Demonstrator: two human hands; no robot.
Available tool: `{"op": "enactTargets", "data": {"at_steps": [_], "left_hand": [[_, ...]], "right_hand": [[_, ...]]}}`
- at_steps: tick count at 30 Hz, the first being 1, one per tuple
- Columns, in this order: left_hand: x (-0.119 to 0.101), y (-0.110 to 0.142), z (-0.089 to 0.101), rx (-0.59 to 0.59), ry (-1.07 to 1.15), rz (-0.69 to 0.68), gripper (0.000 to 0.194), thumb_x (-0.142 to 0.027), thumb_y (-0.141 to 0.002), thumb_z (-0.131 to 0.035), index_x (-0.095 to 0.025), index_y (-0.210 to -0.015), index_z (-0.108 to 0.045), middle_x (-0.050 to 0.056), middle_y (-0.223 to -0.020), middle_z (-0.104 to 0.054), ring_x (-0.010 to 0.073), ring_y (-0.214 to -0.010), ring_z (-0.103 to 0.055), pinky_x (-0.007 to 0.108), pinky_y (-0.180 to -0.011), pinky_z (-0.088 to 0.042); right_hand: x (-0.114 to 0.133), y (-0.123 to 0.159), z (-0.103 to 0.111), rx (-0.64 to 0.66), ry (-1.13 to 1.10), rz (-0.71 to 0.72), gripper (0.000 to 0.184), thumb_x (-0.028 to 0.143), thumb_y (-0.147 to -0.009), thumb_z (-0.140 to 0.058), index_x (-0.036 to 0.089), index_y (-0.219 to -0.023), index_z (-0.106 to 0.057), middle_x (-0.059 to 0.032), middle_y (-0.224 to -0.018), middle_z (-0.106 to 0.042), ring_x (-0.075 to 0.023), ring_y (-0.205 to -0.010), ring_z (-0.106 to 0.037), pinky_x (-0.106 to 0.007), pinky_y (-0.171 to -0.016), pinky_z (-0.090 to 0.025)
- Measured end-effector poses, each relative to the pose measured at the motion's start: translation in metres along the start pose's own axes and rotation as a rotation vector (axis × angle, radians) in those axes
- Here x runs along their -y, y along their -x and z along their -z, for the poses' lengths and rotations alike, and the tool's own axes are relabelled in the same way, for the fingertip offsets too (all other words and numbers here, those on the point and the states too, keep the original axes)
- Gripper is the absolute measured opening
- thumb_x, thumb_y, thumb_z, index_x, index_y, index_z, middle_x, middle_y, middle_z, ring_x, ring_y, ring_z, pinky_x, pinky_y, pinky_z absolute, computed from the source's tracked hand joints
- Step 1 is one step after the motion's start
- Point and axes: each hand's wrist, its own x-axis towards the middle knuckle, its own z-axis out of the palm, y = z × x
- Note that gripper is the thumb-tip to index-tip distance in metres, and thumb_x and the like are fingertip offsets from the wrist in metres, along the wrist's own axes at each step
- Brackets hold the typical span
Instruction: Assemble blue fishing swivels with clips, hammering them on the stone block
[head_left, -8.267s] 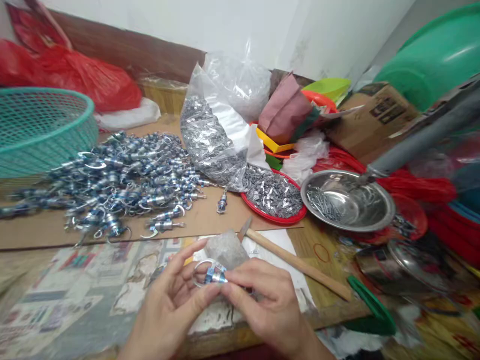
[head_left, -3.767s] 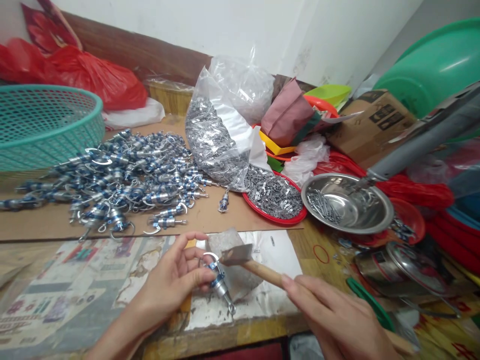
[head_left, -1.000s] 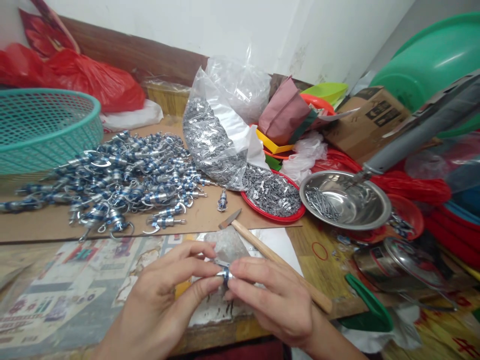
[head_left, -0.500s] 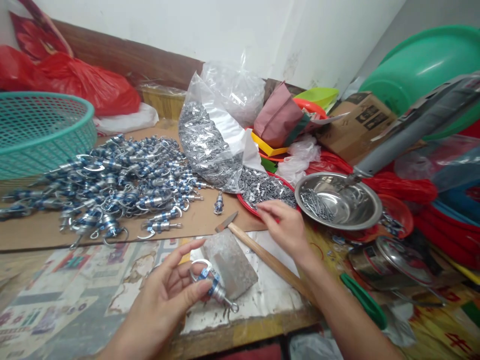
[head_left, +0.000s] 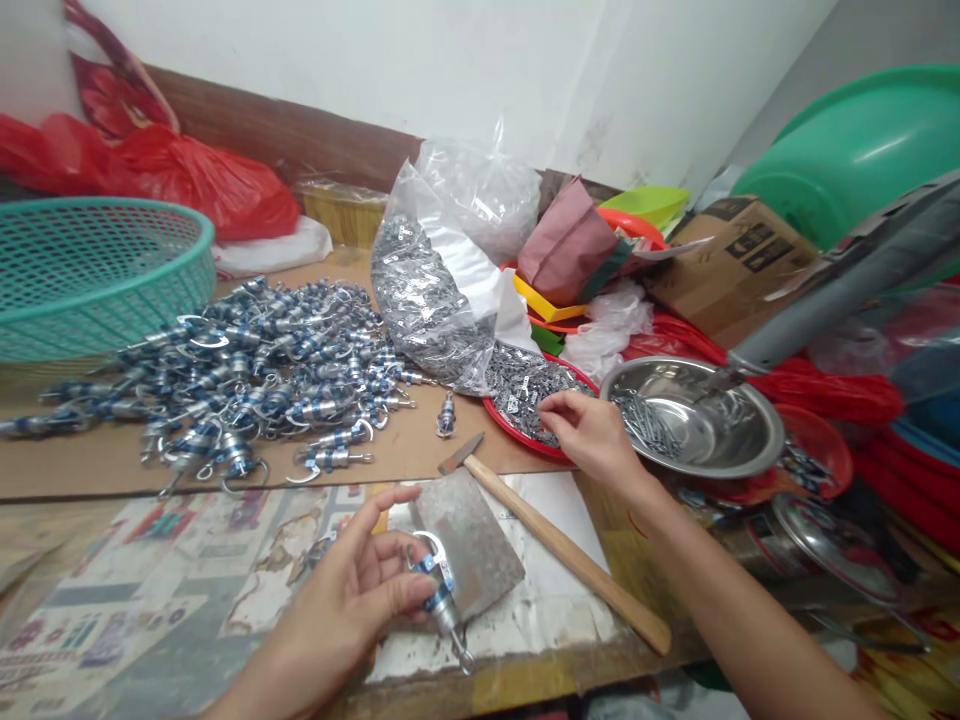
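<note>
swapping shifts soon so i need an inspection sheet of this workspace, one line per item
Surface: printed covering torn; cardboard sheet under the pile of fittings
Job's things: held fitting; hammer lying beside the grey block
Clutter: red bag behind mesh basket; cardboard box at right
Hands: left hand holds the fitting; right hand at red tray, grip unclear
Cables: nothing seen
Surroundings: white wall behind; green basin at right

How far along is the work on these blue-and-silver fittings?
The pile of fittings on the cardboard looks assembled. One similar piece is in the left hand; the right hand is at the red tray. Loose metal plates in that tray and pins in the steel bowl look unused, though how many fittings are left can't be told.
</note>
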Motion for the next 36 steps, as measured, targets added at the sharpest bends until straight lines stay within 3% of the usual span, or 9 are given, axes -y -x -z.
{"op": "enactTargets", "data": {"at_steps": [3,5,7,9,17,20,25,30,36], "left_hand": [[0.000,0.000,-0.001,-0.001,0.016,0.003,0.067,-0.018,-0.066,-0.076,-0.023,-0.121,-0.037,-0.001,-0.075,-0.063,0.0144,-0.062,-0.059,0.028,-0.055,-0.051],[0.000,0.002,-0.003,-0.023,0.017,0.004,0.068,-0.019,-0.066,-0.076,-0.023,-0.121,-0.038,-0.001,-0.074,-0.064,0.0142,-0.062,-0.059,0.028,-0.054,-0.052],[0.000,0.003,-0.004,-0.036,0.020,0.002,0.068,-0.019,-0.065,-0.077,-0.022,-0.122,-0.038,-0.001,-0.072,-0.064,0.0141,-0.063,-0.059,0.027,-0.054,-0.052],[0.000,0.003,-0.004,-0.036,0.025,-0.001,0.068,-0.019,-0.065,-0.077,-0.021,-0.122,-0.038,-0.002,-0.071,-0.064,0.0139,-0.063,-0.058,0.027,-0.055,-0.053],[0.005,0.001,-0.001,-0.021,0.032,-0.016,0.069,-0.019,-0.064,-0.077,-0.021,-0.121,-0.038,-0.002,-0.072,-0.065,0.0135,-0.062,-0.060,0.025,-0.053,-0.054],[0.003,0.001,-0.002,-0.034,0.030,-0.026,0.068,-0.017,-0.065,-0.076,-0.020,-0.121,-0.038,-0.002,-0.070,-0.065,0.0136,-0.062,-0.060,0.025,-0.053,-0.054],[0.004,0.001,-0.002,-0.032,0.029,-0.022,0.068,-0.017,-0.064,-0.077,-0.020,-0.120,-0.039,-0.002,-0.070,-0.065,0.0129,-0.059,-0.060,0.025,-0.052,-0.054],[0.003,0.002,-0.004,-0.045,0.032,-0.020,0.068,-0.018,-0.064,-0.077,-0.019,-0.120,-0.039,-0.002,-0.069,-0.066,0.0132,-0.059,-0.060,0.026,-0.053,-0.054],[0.003,0.002,-0.004,-0.058,0.031,-0.013,0.066,-0.017,-0.064,-0.077,-0.020,-0.119,-0.041,-0.002,-0.070,-0.065,0.0137,-0.060,-0.060,0.027,-0.053,-0.054]], "right_hand": [[0.038,0.041,-0.005,0.098,-0.179,0.132,0.011,0.019,-0.084,-0.058,0.018,-0.093,-0.065,-0.0009,-0.084,-0.071,-0.0122,-0.073,-0.065,-0.021,-0.066,-0.052],[0.059,0.067,-0.010,0.177,-0.316,0.366,0.017,0.012,-0.084,-0.055,0.015,-0.096,-0.066,-0.0038,-0.085,-0.070,-0.0142,-0.075,-0.063,-0.024,-0.068,-0.052],[0.070,0.085,-0.014,0.196,-0.272,0.561,0.025,0.006,-0.085,-0.045,0.011,-0.098,-0.065,-0.0084,-0.082,-0.067,-0.0182,-0.075,-0.060,-0.030,-0.068,-0.050],[0.072,0.091,-0.015,0.196,-0.166,0.621,0.030,0.002,-0.085,-0.039,0.010,-0.096,-0.066,-0.0102,-0.079,-0.064,-0.0203,-0.074,-0.056,-0.032,-0.066,-0.049],[0.072,0.078,-0.007,0.407,-0.250,0.539,0.020,0.005,-0.084,-0.052,0.014,-0.086,-0.069,-0.0044,-0.077,-0.061,-0.0148,-0.073,-0.056,-0.023,-0.066,-0.043],[0.081,0.077,-0.009,0.418,-0.313,0.472,0.016,0.007,-0.082,-0.058,0.013,-0.083,-0.072,-0.0047,-0.075,-0.064,-0.0138,-0.070,-0.058,-0.022,-0.064,-0.043],[0.085,0.074,-0.013,0.414,-0.488,0.240,0.011,0.005,-0.078,-0.063,0.012,-0.077,-0.072,-0.0017,-0.069,-0.065,-0.0111,-0.067,-0.059,-0.019,-0.062,-0.042],[0.086,0.069,-0.013,0.451,-0.408,0.283,0.010,0.006,-0.076,-0.064,0.013,-0.076,-0.072,-0.0009,-0.069,-0.065,-0.0116,-0.065,-0.059,-0.021,-0.061,-0.041],[0.080,0.076,-0.018,0.267,-0.481,0.250,0.012,0.007,-0.079,-0.059,0.014,-0.073,-0.066,-0.0021,-0.071,-0.066,-0.0130,-0.067,-0.059,-0.022,-0.064,-0.044]]}}
